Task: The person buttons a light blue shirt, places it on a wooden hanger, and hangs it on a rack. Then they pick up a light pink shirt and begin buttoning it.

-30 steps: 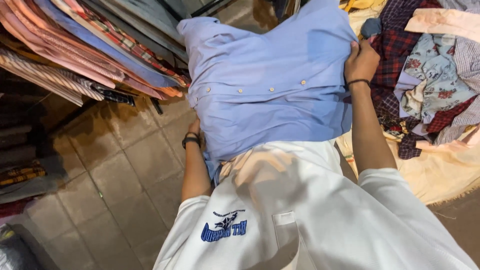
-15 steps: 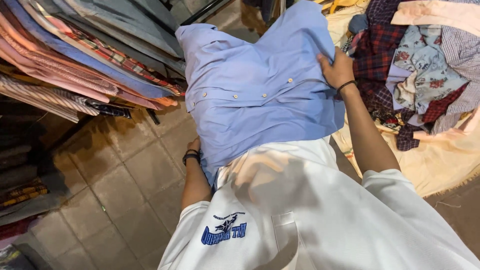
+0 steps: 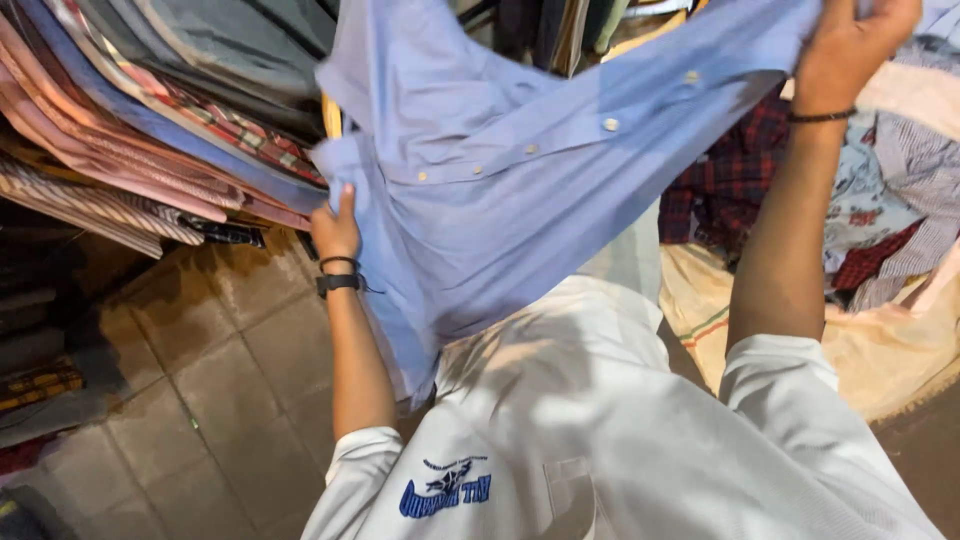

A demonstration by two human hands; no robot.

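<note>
Now the light blue button-up shirt (image 3: pixel 520 190) is up and stretched out; half a second ago it hung low against the person's chest, so it has gone from draped to spread between both hands.

- Left hand (image 3: pixel 337 228): closed on the shirt's lower left edge, thumb side up, dark bands on the wrist. It has risen from waist level to beside the stacked folded shirts (image 3: pixel 150 130).
- Right hand (image 3: pixel 850 45): raised to the top right, clamped on the shirt's far end, fingertips partly cut off by the frame edge. Thin band on the wrist.
- Shirt runs diagonally between the two grips, button line facing the camera, lower part sagging toward the person's white shirt (image 3: pixel 620 440).
- Off to the right: loose heap of patterned clothes (image 3: pixel 880 200) on a pale cloth (image 3: pixel 880 350). Tiled floor (image 3: pixel 180 400) below left.

Reads as opening the garment out.
</note>
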